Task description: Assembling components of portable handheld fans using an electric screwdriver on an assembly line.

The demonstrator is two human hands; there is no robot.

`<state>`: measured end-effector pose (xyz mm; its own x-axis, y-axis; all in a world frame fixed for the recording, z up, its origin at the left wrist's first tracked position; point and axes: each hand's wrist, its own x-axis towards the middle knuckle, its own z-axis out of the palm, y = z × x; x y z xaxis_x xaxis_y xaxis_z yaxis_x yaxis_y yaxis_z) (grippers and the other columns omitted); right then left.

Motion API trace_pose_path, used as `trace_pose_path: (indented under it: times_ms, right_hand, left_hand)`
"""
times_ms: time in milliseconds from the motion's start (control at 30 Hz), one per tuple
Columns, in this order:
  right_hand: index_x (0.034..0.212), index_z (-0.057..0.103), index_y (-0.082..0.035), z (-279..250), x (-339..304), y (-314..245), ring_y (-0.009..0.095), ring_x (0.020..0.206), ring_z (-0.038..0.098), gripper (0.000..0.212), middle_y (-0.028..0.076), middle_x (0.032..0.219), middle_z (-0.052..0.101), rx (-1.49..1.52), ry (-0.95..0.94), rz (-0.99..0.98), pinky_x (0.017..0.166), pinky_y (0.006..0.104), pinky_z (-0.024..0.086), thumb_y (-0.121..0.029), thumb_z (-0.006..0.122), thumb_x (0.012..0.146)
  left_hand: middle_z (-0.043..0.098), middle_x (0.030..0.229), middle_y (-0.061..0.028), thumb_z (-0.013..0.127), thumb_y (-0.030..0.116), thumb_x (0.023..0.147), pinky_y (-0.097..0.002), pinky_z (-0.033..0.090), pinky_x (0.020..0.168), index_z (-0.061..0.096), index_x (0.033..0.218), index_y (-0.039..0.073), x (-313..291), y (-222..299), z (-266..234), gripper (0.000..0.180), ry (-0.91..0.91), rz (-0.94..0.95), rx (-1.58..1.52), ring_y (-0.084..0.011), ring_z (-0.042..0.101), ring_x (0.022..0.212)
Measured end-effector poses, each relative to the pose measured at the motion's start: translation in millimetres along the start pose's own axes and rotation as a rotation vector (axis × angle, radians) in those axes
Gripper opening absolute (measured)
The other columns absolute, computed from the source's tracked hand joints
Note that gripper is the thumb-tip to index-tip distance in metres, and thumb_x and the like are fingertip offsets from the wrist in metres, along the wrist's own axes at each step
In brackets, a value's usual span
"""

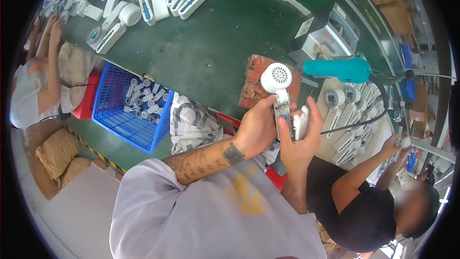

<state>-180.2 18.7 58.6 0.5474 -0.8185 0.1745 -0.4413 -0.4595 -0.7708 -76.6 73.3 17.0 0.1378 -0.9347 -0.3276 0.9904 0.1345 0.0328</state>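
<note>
Gripping white fan [277,80] by its handle in left hand [258,127], right hand [301,136] clasping seemingly a white cover [301,123], above green worktop [206,48].

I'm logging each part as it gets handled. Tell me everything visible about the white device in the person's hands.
The white device looks like moulded plastic: a round head with a grilled face on a narrow handle whose side is open, showing grey and blue insides. It is held up over the green table. The left hand grips the handle from below; the right hand holds a separate white cover piece beside it, thumb on the handle.
</note>
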Motion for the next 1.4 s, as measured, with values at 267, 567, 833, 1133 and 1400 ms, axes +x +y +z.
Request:
trace_pose_path:
  times_ms: [267, 567, 833, 1133, 1400]
  right_hand:
    - [0.129, 0.062, -0.003, 7, 14, 6, 0.029, 0.085, 0.064, 0.051, 0.012, 0.106, 0.071, -0.226, -0.117, -0.342, 0.074, 0.0392, 0.05, -0.003, 0.076, 0.079]
    - [0.126, 0.063, -0.003, 3, 11, 12, 0.029, 0.085, 0.064, 0.047, 0.014, 0.097, 0.067, -0.187, -0.06, -0.285, 0.073, 0.0382, 0.052, 0.001, 0.075, 0.081]
    - [0.123, 0.063, -0.001, 7, 8, 21, 0.032, 0.09, 0.066, 0.039, 0.017, 0.103, 0.065, -0.116, -0.003, -0.22, 0.077, 0.0383, 0.053, 0.001, 0.071, 0.085]
    - [0.123, 0.064, -0.003, -4, 7, 24, 0.03, 0.078, 0.065, 0.04, 0.014, 0.096, 0.069, -0.31, -0.101, -0.419, 0.071, 0.0398, 0.053, 0.001, 0.072, 0.083]
    - [0.138, 0.043, 0.003, -22, -4, 11, 0.024, 0.112, 0.057, 0.055, 0.015, 0.118, 0.057, 0.36, -0.071, 0.003, 0.098, 0.0369, 0.045, -0.016, 0.068, 0.092]
  left_hand:
    - [0.06, 0.123, -0.0063, 0.042, 0.031, 0.106, -0.04, 0.042, 0.106, 0.053, 0.13, 0.006, -3, 2, -1, 0.036, 0.091, -0.038, -0.01, -0.0198, 0.056, 0.115]
    - [0.06, 0.122, -0.0062, 0.04, 0.031, 0.107, -0.0387, 0.041, 0.106, 0.051, 0.132, 0.006, 1, -3, -7, 0.037, 0.01, -0.006, -0.037, -0.0193, 0.056, 0.115]
    - [0.058, 0.128, -0.0044, 0.04, 0.035, 0.107, -0.0388, 0.038, 0.109, 0.05, 0.135, 0.007, 2, -4, -8, 0.04, -0.051, 0.047, 0.016, -0.0179, 0.051, 0.124]
    - [0.063, 0.117, -0.0024, 0.052, 0.028, 0.106, -0.0328, 0.045, 0.098, 0.059, 0.124, 0.007, 1, -6, -6, 0.029, 0.076, 0.009, 0.193, -0.0123, 0.058, 0.11]
    - [0.063, 0.124, -0.0112, 0.047, 0.031, 0.107, -0.0418, 0.046, 0.103, 0.055, 0.13, 0.002, 7, -7, 0, 0.038, 0.007, 0.047, 0.172, -0.0257, 0.061, 0.114]
